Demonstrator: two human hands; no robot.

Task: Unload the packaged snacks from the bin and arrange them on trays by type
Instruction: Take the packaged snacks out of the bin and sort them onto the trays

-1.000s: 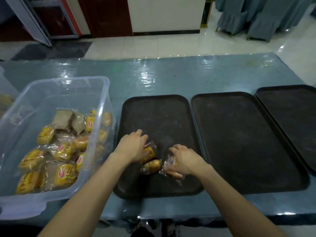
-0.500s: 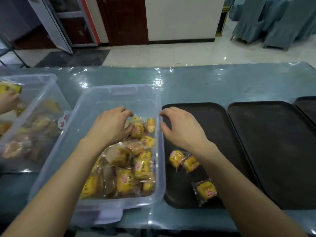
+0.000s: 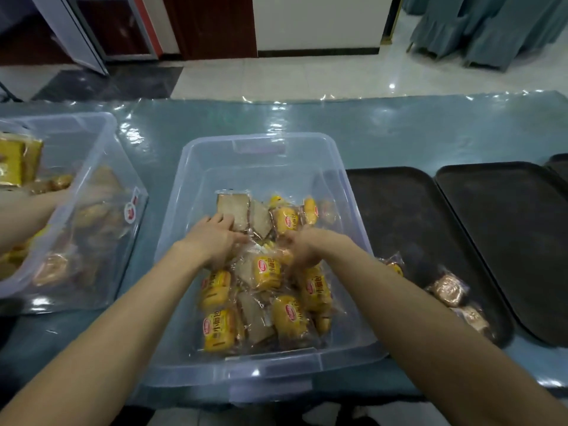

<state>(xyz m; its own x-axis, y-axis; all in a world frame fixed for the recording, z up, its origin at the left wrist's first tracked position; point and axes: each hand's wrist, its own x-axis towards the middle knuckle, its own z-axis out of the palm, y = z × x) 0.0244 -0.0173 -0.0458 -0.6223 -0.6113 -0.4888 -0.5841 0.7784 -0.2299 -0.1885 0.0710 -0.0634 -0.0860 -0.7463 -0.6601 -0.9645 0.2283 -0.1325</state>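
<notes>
A clear plastic bin [image 3: 258, 139] stands in front of me, half full of packaged snacks: yellow bun packets [image 3: 218, 329] and clear-wrapped brown cake slices [image 3: 233, 207]. My left hand [image 3: 215, 238] is inside the bin, its fingers lying on a cake-slice packet. My right hand [image 3: 304, 244] is in there too, its fingers dug down among the packets and hidden from view. To the right of the bin is a dark tray [image 3: 399, 210] with a few wrapped snacks [image 3: 448, 289] lying near its front edge.
A second dark tray [image 3: 507, 226] lies further right, and the corner of a third [image 3: 558, 162] shows at the edge. At the left stands another clear bin [image 3: 92, 155] of snacks, with another person's arm [image 3: 21, 216] reaching into it. All rest on a blue-covered table [image 3: 399, 130].
My hands left the snacks on the first tray and moved left into the bin. My view swung left, so the left-hand bin and the other person's arm came into sight.
</notes>
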